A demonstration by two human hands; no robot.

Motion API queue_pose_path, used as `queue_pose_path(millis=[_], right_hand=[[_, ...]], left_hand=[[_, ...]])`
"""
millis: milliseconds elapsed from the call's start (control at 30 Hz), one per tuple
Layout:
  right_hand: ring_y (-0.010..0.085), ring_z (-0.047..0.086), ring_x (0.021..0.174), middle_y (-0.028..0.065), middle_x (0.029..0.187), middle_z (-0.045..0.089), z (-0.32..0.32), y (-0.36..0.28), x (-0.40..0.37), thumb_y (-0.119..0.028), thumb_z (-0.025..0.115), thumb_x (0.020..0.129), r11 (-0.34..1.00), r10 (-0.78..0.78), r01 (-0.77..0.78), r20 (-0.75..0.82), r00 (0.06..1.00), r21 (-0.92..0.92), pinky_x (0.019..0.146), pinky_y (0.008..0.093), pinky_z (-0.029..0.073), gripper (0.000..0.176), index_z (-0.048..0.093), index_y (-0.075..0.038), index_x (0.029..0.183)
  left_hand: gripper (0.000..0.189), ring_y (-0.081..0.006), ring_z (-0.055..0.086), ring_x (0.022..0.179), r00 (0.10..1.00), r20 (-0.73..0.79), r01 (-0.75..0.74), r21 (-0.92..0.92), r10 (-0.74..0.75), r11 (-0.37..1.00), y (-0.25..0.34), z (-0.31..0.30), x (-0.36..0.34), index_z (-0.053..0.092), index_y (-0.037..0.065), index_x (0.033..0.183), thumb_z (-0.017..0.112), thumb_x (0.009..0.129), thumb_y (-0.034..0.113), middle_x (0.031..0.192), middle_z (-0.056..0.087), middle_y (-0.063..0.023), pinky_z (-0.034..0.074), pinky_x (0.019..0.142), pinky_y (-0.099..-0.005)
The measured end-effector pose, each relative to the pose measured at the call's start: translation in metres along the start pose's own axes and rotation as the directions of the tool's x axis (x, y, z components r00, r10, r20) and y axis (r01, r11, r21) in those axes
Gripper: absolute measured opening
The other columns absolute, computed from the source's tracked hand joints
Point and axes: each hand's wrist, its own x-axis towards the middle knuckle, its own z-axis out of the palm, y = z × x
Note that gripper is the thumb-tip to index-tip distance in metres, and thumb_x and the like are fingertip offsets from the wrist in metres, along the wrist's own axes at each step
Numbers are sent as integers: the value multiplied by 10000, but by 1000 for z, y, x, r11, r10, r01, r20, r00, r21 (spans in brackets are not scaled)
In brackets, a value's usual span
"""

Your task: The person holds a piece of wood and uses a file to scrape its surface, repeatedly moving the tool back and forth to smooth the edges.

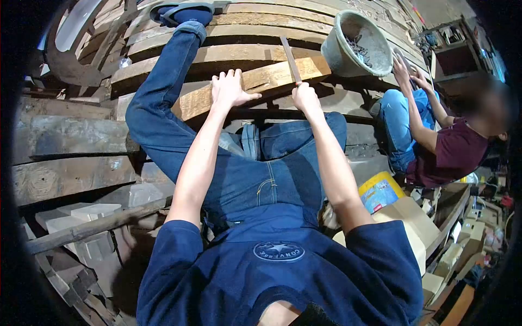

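Observation:
A squared wooden beam [261,80] lies slantwise across the boards in front of my lap. My left hand [231,91] rests spread on top of the beam, its fingers apart. Further right, my right hand [305,98] is wrapped round the handle of a long flat metal tool [291,61]. The tool's blade points away from me and lies across the beam near its right end. Whether it is a file or a blade I cannot tell. The handle is mostly hidden in my fist.
A grey bucket [363,44] with metal pieces inside stands beside the beam's right end. At the right sits a person [454,142] in a maroon shirt, holding something. A yellow container [380,191] and cardboard [408,220] are near my right elbow. A wooden pole [98,227] lies left.

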Motion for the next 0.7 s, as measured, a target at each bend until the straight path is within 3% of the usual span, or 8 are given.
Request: queue_pose_path(millis=[33,267,467,500,533,600,667,700], right_hand=[[446,708,827,278,895,696,-5,-1,-8,-284,535,969,1000,27,-27,18,999,1,754,534,584,284,574,-30,1090],[484,699,832,294,849,682,-35,1,-111,-275,551,974,995,102,-100,181,978,-20,750,555,577,295,494,-43,1148],[456,714,841,288,908,696,2,-11,-24,-287,515,980,998,-29,29,11,1000,54,755,539,589,293,561,-6,1051],[439,716,835,271,912,701,-8,-23,-6,-285,519,974,997,69,-65,138,988,-32,747,522,593,317,573,11,1072],[446,712,869,274,945,706,-6,-25,-2,-275,519,968,999,-4,7,81,997,-40,784,526,587,325,574,24,1083],[452,708,863,264,921,705,-6,-24,0,-272,522,966,994,96,-89,136,986,-58,784,528,584,317,568,24,1070],[464,704,883,277,938,700,-11,-16,-31,-285,513,977,999,-49,50,51,997,-2,812,546,572,321,556,21,1065],[459,703,855,268,903,691,-12,-12,-43,-301,524,981,997,80,-81,113,990,2,782,546,576,309,545,-7,1072]], left_hand=[[1078,-322,576,1138,998,-59,-9,28,11,1000,1,3,-4,575,33,1292,694,610,859,1246,620,-155,407,985,-473],[1081,-321,580,1117,999,-39,-14,26,15,1000,-1,3,-3,576,28,1287,693,608,861,1234,626,-158,415,940,-472],[1036,-329,588,1089,997,-71,-13,-7,13,1000,-1,4,-1,604,20,1229,734,594,828,1190,645,-165,419,932,-464],[1035,-328,589,1088,997,-76,-14,-11,13,1000,-1,5,-1,605,21,1228,736,593,827,1192,645,-164,419,932,-463],[1037,-328,589,1090,997,-70,-12,-1,12,1000,-2,5,-2,604,21,1232,737,592,827,1194,644,-164,419,933,-464],[1042,-327,591,1095,998,-61,-12,14,13,1000,0,4,-1,602,23,1239,740,589,826,1199,642,-164,420,934,-466],[1045,-328,590,1101,998,-62,-23,10,24,1000,-1,5,-1,599,27,1245,739,588,827,1204,640,-164,419,936,-469],[1047,-329,590,1103,998,-61,-24,8,25,1000,-2,6,-2,597,28,1248,739,588,828,1206,639,-164,419,937,-470]])
